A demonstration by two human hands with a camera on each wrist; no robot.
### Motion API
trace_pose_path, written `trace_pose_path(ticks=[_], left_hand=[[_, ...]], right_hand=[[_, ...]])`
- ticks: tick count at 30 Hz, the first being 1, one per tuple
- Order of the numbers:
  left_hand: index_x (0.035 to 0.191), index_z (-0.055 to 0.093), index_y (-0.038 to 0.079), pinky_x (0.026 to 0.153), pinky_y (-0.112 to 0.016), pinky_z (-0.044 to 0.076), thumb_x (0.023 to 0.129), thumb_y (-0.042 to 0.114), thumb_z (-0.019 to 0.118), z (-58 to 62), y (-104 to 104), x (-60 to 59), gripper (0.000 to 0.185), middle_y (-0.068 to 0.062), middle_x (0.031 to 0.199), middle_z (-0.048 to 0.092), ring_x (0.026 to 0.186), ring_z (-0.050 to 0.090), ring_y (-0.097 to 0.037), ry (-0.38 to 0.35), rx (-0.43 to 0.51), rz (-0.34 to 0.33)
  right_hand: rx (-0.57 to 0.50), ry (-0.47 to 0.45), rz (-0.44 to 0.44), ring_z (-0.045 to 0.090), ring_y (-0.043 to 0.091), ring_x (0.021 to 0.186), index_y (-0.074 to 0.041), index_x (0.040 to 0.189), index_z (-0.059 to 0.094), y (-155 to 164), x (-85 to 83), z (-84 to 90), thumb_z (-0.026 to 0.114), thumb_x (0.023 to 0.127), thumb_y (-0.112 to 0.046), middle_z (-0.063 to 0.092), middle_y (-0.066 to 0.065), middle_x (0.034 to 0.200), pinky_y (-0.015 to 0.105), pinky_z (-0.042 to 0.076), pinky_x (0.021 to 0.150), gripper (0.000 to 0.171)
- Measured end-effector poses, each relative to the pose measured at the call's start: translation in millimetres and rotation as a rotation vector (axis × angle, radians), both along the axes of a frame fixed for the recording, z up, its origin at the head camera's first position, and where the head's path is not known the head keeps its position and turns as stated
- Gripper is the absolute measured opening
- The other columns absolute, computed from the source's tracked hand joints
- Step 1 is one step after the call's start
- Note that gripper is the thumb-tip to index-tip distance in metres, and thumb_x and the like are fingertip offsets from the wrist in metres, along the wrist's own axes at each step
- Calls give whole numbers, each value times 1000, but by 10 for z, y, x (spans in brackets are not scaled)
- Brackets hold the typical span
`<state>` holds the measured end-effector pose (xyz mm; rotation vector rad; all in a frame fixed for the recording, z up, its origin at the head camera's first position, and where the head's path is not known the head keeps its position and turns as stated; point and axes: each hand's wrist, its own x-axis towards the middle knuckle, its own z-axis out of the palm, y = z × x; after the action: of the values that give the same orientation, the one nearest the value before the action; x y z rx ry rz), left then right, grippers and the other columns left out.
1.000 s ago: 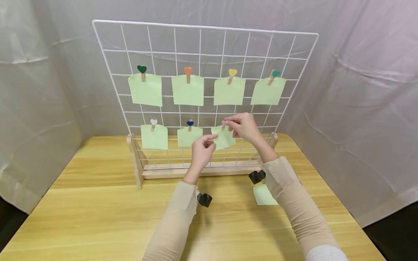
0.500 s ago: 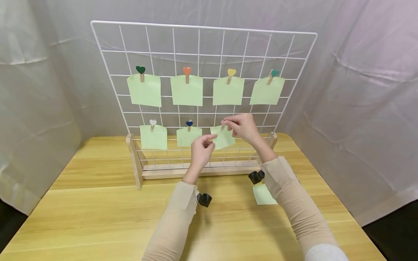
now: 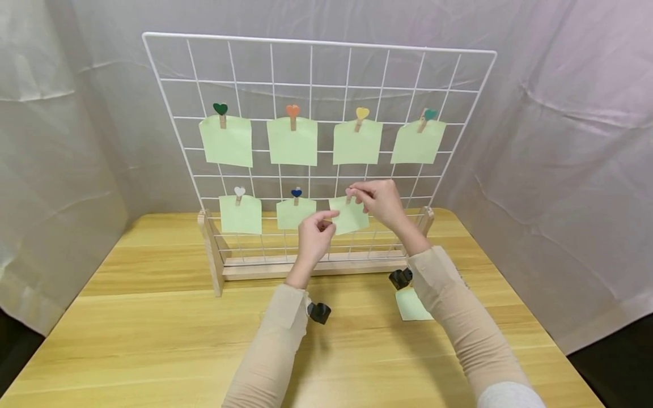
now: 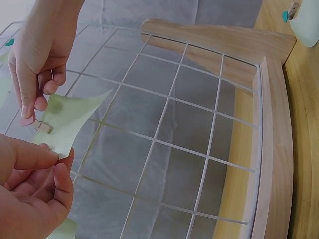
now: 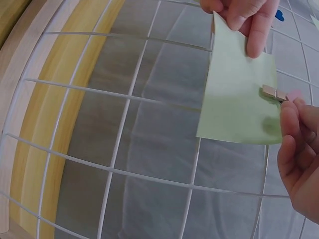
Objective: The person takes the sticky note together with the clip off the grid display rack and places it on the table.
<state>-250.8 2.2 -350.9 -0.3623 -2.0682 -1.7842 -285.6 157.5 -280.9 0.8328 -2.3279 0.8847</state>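
In the lower row of a white wire grid (image 3: 313, 177), a pale green sticky note (image 3: 351, 220) hangs slightly tilted under a small wooden clothespin (image 5: 271, 92) with a pink heart. My right hand (image 3: 384, 203) pinches the clothespin at its heart end between thumb and finger. The note's left edge is pinched by my left hand (image 3: 314, 238), its thumb on the front in the left wrist view. The clothespin's tip lies over the paper near its top edge. Whether it also grips the wire behind is hidden.
Several more green notes hang from heart clothespins, among them one with a blue heart (image 3: 296, 194) just left and one with a white heart (image 3: 240, 191). Wooden feet (image 3: 210, 249) support the grid. A loose green note (image 3: 412, 306) lies on the wooden table (image 3: 153, 340) beside my right sleeve.
Very little differs. My right hand has dipped slightly at the pink-heart clothespin, and my left hand keeps its pinch on the note's edge.
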Motion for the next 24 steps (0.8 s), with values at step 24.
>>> trace_pose_path(ticks=[24], left_hand=[[98, 66, -2, 52, -20, 43, 75, -11, 55, 21, 6, 90, 26, -13, 75, 62, 58, 51, -13, -18, 35, -16]], right_hand=[[-195, 57, 80, 51, 31, 41, 11, 84, 67, -52, 322, 152, 59, 81, 5, 58, 19, 57, 11, 37, 41, 10]])
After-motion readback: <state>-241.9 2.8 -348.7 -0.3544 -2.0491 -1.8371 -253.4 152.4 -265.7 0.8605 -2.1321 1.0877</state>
